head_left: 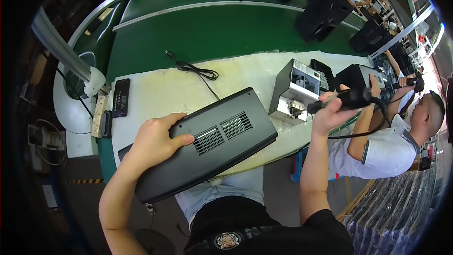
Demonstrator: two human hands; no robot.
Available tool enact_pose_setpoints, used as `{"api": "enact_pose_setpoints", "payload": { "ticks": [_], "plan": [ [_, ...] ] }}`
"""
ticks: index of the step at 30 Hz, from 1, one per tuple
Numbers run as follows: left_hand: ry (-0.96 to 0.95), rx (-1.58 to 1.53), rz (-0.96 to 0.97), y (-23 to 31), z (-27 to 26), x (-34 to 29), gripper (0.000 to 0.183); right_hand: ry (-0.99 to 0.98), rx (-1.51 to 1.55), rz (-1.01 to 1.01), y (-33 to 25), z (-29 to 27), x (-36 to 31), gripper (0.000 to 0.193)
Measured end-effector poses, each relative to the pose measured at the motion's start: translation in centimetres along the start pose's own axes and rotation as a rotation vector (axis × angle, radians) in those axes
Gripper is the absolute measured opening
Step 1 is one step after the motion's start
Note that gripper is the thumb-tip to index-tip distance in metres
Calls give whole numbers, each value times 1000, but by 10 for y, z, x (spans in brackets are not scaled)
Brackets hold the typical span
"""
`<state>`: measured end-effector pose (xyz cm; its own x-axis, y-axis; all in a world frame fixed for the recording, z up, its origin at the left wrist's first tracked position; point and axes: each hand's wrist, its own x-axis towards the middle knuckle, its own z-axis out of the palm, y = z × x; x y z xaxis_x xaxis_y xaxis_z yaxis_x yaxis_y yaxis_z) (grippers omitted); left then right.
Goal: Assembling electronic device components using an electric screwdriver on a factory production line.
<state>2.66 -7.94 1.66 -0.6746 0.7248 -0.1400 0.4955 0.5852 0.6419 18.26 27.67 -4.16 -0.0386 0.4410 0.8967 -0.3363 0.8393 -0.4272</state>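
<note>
A long black case (207,146) with two vent grilles lies aslant across the table's front edge, over my lap. My left hand (158,141) grips its far left side, the thumb flat on top and the fingers over the edge. Raised to the right, my right hand (331,117) is closed around a black electric screwdriver (351,99) with a trailing cable. Its tip points left, close to the front of a grey metal screw feeder (290,89); whether they touch I cannot tell. The case's black cord (200,72) lies looped behind it, plug to the left.
A black remote control (121,97) and a power strip (99,115) sit at the left. Beyond the pale worktop runs a green conveyor (207,28) with black speakers (323,13). Close on the right, a co-worker (384,146) in white holds another screwdriver; wrapped panels (391,212) stand behind.
</note>
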Motion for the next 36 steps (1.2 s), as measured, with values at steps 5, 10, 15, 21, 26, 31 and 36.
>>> {"api": "enact_pose_setpoints", "payload": {
  "ticks": [5,10,15,21,26,31,36],
  "plan": [
    [26,10,4,-8,1,-2,54,-68,-11,133,7,-3,-22,49],
    [-20,54,19,-12,4,0,57,-213,4,490,-78,10,13,40],
    [-32,68,23,-17,4,-2,59,-172,508,451,-183,88,53,74],
    [-27,65,38,-16,6,-2,52,-378,644,196,-204,185,27,63],
    [-12,38,57,-15,3,-3,46,-435,702,160,-204,204,11,58],
    [-26,34,51,-19,2,-3,46,-458,721,138,-203,211,6,57],
    [-86,85,37,-12,-3,-1,51,-486,743,175,-196,213,-6,55]
  ]
}}
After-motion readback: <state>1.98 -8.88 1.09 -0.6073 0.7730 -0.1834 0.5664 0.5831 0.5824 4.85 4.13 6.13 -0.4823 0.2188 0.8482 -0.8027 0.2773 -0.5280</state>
